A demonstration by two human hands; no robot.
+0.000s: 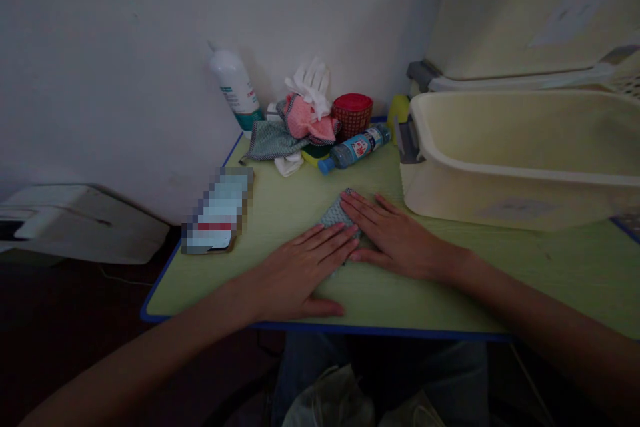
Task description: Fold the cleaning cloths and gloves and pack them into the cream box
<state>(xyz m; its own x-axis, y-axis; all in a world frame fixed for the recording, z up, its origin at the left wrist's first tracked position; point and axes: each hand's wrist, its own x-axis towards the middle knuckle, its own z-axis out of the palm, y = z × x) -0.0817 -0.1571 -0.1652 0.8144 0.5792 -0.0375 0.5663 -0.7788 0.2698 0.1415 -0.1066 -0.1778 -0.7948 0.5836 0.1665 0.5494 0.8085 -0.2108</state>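
Note:
A small grey-blue cleaning cloth (333, 215), apparently folded, lies on the light green table (200, 287). My left hand (307, 263) rests flat with its fingertips over the cloth's near side, thumb stretched out on the tabletop. Flat on the cloth's right side lies my right hand (393, 237), its fingers extended. The fingertips of both hands come close together, and much of the cloth is hidden under them. Neither hand grips anything.
A phone (217, 210) lies at left. Toward the wall are a white bottle (235, 90), a grey cloth (275, 140), a pink cloth (303, 120), white gloves (313, 83), a red container (353, 113) and a blue-capped bottle (357, 147). Cream bins (475, 190) stand at right.

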